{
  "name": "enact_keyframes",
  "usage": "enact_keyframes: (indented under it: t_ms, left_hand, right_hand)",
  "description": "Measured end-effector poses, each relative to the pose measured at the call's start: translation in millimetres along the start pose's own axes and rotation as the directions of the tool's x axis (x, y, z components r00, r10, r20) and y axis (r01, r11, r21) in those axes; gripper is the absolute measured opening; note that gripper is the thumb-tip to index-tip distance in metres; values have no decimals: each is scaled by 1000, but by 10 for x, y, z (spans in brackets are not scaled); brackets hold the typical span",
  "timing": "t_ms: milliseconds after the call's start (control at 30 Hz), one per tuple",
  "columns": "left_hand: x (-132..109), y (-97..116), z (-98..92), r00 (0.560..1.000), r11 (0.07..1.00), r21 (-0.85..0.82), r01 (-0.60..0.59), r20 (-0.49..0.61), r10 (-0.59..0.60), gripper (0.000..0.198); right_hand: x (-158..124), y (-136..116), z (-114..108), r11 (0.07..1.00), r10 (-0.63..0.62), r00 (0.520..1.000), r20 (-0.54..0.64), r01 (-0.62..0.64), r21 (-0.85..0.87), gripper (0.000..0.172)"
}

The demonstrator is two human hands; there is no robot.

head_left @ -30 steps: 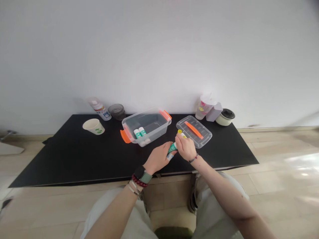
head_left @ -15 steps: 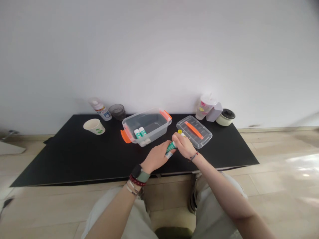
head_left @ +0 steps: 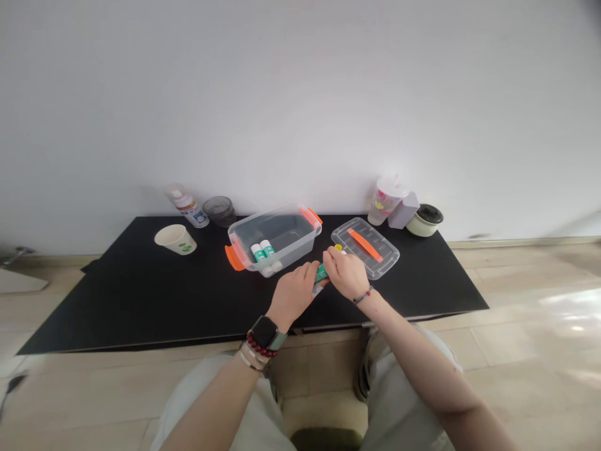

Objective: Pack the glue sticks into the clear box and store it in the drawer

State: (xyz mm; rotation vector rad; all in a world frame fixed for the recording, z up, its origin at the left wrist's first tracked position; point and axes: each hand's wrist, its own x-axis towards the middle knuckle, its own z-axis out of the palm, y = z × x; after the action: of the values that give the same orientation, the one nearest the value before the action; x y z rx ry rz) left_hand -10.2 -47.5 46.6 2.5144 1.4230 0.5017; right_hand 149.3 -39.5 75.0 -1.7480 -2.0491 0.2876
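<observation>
My left hand (head_left: pixel 295 293) is closed around the green-labelled body of a glue stick (head_left: pixel 321 273), held low over the front of the black table. My right hand (head_left: pixel 346 273) grips the other end of the same stick, and its fingers hide that end. Just beyond the right fingertips a small yellow round piece (head_left: pixel 338 247) shows; what it belongs to is mostly hidden. Behind my hands stands a clear plastic box (head_left: pixel 300 250) with orange latches, without its lid. Two green and white glue sticks (head_left: pixel 263 250) are inside, at its left end.
A clear lid (head_left: pixel 387 255) with an orange handle lies right of the box. Left stand a paper cup (head_left: pixel 174 240), a spray bottle (head_left: pixel 191 212) and a dark glass bowl (head_left: pixel 220 212). A patterned tumbler (head_left: pixel 382 203), a pale box (head_left: pixel 404 212) and a black-lidded pot (head_left: pixel 422 224) stand back right.
My hands have drawn slightly closer together on the glue stick, so less of it shows. My left hand has turned a little. The box, lid and cups have stayed in place.
</observation>
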Motion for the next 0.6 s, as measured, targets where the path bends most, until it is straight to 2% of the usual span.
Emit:
enact_keyframes:
  t_ms: [67, 167, 233, 333, 433, 500, 567, 600]
  left_hand:
    - [-5, -11, -45, 997, 989, -149, 0, 71, 11, 33]
    - [-26, -36, -113, 977, 908, -418, -5, 191, 94, 29]
    - [-42, -45, -132, 974, 885, -465, -3, 199, 108, 27]
    - [-53, -25, -104, 987, 948, -319, -8, 150, 59, 26]
    - [-47, 19, -36, 996, 997, -82, 3, 85, 4, 32]
    - [-39, 42, 0, 999, 1000, 23, 21, 49, -22, 36]
    - [-31, 47, 10, 998, 999, 21, 36, 41, -37, 37]
    - [-28, 42, 4, 998, 999, -32, 38, 48, -36, 37]
  right_hand:
    - [-11, 60, -70, 989, -124, 991, 42, 120, 84, 35]
    - [-37, 176, -144, 929, -346, 935, 77, 329, 169, 33]
    - [-52, 210, -144, 919, -384, 920, 81, 373, 128, 33]
    - [-54, 164, -80, 951, -308, 947, 86, 309, -2, 34]
    - [-25, 68, -3, 988, -104, 991, 79, 112, -106, 31]
    - [0, 29, 21, 994, 19, 997, 76, -10, -112, 30]
    - [15, 31, 10, 998, 41, 995, 91, -37, -53, 31]
    - [15, 48, -6, 1000, 7, 995, 98, -7, -7, 32]
